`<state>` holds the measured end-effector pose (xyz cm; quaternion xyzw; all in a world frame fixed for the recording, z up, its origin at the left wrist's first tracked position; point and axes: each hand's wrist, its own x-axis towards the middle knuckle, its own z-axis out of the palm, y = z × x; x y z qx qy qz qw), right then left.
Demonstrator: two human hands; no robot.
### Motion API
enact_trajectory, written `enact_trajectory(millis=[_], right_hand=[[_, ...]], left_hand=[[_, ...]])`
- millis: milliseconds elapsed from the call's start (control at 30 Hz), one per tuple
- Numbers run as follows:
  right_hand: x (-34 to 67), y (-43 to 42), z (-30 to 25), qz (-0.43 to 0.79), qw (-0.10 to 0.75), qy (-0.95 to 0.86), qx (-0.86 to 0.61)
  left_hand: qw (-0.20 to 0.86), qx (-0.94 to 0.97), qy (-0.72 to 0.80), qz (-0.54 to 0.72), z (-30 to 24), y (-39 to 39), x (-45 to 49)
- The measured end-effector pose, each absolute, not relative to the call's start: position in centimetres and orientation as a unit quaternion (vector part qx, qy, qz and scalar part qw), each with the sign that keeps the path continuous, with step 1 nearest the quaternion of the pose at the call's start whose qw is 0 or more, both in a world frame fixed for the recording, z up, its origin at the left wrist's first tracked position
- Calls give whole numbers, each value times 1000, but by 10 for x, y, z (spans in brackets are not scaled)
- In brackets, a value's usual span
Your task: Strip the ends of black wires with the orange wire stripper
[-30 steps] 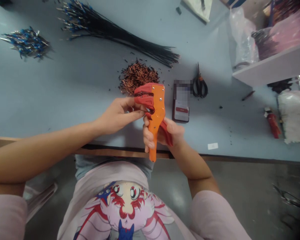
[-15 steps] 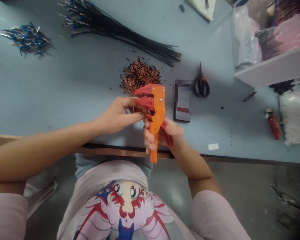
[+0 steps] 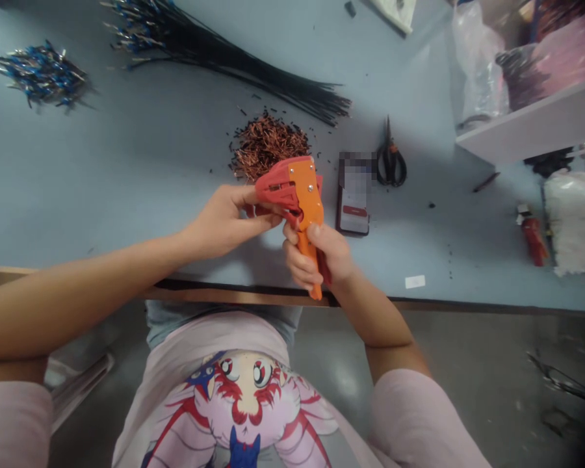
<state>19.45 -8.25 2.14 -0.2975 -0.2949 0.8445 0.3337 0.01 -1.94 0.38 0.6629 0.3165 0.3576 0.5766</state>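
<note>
The orange wire stripper [image 3: 299, 195] is held up over the near edge of the desk [image 3: 127, 169], about midway along it, red head up and tipped to the left. The right hand [image 3: 316, 257] is wrapped tight around its handles, squeezing them together. The left hand [image 3: 224, 218] comes in from the left with thumb and fingertips pinched right against the red head (anything between them is too small to make out). Just behind the tool lies a heap of copper strands [image 3: 268, 143], with a phone [image 3: 355, 201] beside it and black scissors [image 3: 390, 159] further right. A long bundle of black wires [image 3: 234, 58] fans toward the far left corner, near a small pile of blue-tipped terminals [image 3: 39, 71].
</note>
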Motion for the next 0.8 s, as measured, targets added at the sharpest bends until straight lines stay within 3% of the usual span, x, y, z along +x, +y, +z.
enact_trajectory(millis=[100,267,433,533,700,800], right_hand=[[195,-75,23,825,342,-295,-340],[201,-63,26,795,372,-252,-408],[210,-66,30,772,394,-284,-410],[212,-73,33,777,354,-326,-406],[205,-77,29,820,207,-355,-399],[200,-75,22,795,223,-393,-406]], left_hand=[[525,681,378,342,0,-11,-2],[351,739,426,387,-11,9,-11],[329,745,433,388,-6,17,-18],[336,719,456,402,3,17,-18],[329,671,501,436,9,23,-18],[321,664,502,452,7,26,-21]])
